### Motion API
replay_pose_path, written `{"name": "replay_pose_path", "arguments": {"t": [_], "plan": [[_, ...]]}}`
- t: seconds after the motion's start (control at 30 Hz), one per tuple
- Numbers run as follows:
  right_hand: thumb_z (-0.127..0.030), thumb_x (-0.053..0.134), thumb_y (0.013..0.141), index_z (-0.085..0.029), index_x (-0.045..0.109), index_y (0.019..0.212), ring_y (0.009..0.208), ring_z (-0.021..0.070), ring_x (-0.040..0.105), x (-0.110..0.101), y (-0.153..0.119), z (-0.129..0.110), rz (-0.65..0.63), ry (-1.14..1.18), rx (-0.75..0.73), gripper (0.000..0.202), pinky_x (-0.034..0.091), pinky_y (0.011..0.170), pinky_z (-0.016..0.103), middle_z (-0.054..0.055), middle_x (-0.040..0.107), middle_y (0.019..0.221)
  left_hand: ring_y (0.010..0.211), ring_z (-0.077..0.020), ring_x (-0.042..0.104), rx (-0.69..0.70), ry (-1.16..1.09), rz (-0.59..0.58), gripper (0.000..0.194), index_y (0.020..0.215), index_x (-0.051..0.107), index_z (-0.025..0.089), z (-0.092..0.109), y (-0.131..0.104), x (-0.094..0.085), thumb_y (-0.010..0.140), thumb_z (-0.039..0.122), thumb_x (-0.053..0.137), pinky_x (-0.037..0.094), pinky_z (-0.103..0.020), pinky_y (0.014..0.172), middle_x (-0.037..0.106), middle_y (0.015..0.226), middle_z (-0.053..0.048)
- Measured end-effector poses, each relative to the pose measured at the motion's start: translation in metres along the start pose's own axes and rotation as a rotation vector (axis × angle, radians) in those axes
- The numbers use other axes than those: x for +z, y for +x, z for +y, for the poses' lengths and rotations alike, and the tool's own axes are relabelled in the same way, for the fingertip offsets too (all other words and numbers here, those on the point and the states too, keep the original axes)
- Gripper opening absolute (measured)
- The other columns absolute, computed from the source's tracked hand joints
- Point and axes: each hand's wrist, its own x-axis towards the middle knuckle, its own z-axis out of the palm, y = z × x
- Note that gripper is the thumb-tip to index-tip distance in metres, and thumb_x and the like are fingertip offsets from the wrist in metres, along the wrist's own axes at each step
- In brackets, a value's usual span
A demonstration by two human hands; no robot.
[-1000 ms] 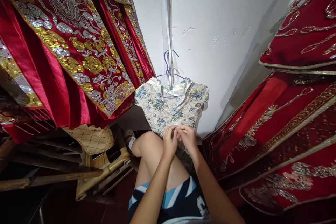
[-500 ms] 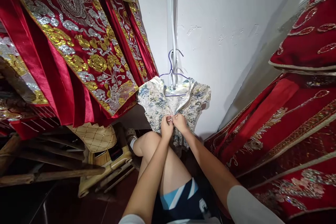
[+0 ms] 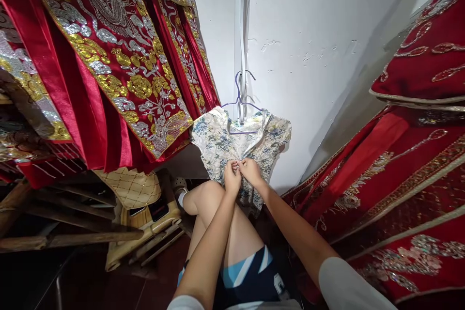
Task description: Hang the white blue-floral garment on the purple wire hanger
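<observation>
A short-sleeved floral garment [image 3: 214,138] in cream and blue hangs on a thin purple hanger [image 3: 239,92] in front of me. Both hands are at the middle of its front, close together and pinching the fabric. My left hand [image 3: 232,176] has its fingers curled on the left side of the front opening. Right beside it, my right hand [image 3: 250,171] grips the other side with thumb and fingers. Whatever small piece lies between the fingertips is too small to make out.
Red embroidered cloths [image 3: 138,82] hang at the left, above a bamboo chair [image 3: 156,227]. More red beaded garments [image 3: 410,155] are at the right. Behind the hanger stands a white wall [image 3: 308,24] with a pale vertical strap. My bare knees are below the garment.
The view has shifted slightly. Both hands stay pinched at the garment's front, with only a small change in finger and wrist position.
</observation>
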Motion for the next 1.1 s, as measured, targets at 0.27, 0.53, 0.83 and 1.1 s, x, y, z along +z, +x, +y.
{"name": "replay_pose_path", "arguments": {"t": [0.27, 0.53, 0.83, 1.1], "plan": [[-0.028, 0.059, 0.083, -0.019, 0.065, 0.069, 0.054, 0.015, 0.061, -0.005, -0.02, 0.008, -0.136, 0.357, -0.019, 0.017, 0.044, 0.056, 0.023, 0.001, 0.066, 0.059, 0.091, -0.0213, 0.066, 0.033, -0.014, -0.023, 0.017, 0.101, 0.061, 0.019, 0.013, -0.008, -0.01, 0.086, 0.016, 0.055, 0.052, -0.036, 0.087, 0.068, 0.098, -0.008], [-0.032, 0.058, 0.077, -0.019, 0.06, 0.061, 0.031, 0.0089, 0.039, -0.006, -0.028, -0.001, -0.215, 0.672, 0.102, 0.021, 0.031, 0.038, 0.022, -0.003, 0.056, 0.042, 0.081, -0.0193, 0.06, 0.126, 0.057, -0.092, 0.019, 0.096, 0.054, 0.02, 0.028, -0.017, -0.013, 0.079, 0.011, 0.052, 0.047, -0.03, 0.075, 0.061, 0.085, -0.003], [-0.024, 0.062, 0.075, -0.015, 0.065, 0.062, 0.039, 0.0054, 0.04, -0.062, -0.001, -0.057, -0.128, 0.8, 0.092, 0.016, 0.028, 0.039, 0.017, -0.004, 0.056, 0.048, 0.069, -0.0193, 0.049, 0.158, 0.182, -0.186, 0.016, 0.075, 0.043, 0.023, 0.037, -0.023, -0.013, 0.087, 0.015, 0.049, 0.037, -0.029, 0.066, 0.048, 0.073, -0.001], [-0.018, 0.063, 0.076, -0.012, 0.064, 0.06, 0.035, 0.0037, 0.036, -0.12, 0.035, -0.151, -0.037, 0.888, -0.059, 0.018, 0.024, 0.035, 0.016, -0.003, 0.054, 0.043, 0.068, -0.0218, 0.054, 0.231, 0.487, -0.349, 0.022, 0.079, 0.052, 0.023, 0.046, -0.026, -0.021, 0.083, 0.003, 0.046, 0.04, -0.03, 0.065, 0.057, 0.082, -0.006]]}}
